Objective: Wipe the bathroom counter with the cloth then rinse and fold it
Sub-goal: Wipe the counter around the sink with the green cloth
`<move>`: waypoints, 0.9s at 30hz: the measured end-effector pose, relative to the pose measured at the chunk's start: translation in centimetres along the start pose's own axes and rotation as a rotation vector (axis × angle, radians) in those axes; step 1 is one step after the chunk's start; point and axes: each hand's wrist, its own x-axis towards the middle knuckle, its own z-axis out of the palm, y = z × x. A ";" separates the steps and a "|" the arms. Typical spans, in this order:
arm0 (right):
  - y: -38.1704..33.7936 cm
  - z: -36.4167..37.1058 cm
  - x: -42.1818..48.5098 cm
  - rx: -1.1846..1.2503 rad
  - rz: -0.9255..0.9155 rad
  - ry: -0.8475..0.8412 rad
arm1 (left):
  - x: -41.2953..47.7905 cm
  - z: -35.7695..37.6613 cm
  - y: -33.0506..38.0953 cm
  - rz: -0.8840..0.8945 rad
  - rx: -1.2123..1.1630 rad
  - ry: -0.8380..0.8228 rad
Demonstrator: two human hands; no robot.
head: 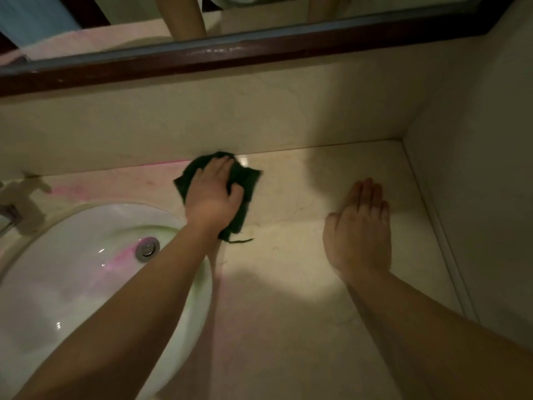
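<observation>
A dark green cloth point(248, 180) lies bunched on the beige marble counter point(302, 284), close to the back wall. My left hand point(212, 194) presses down on the cloth, fingers curled over its far edge and thumb on its right side. A loose thread trails from the cloth's near corner. My right hand point(359, 226) rests flat on the counter to the right, palm down, fingers together and straight, holding nothing. The two hands are well apart.
A white oval sink point(72, 284) with a metal drain point(147, 249) sits at the left, my left forearm crossing its rim. A pale faucet point(21, 203) stands at the far left. A dark-framed mirror point(259, 50) hangs above the backsplash; a wall bounds the counter's right side.
</observation>
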 end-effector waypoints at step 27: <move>0.7 1.1 -0.1 0.100 -0.069 0.014 | -7.8 1.2 6.3 -0.104 0.196 -0.062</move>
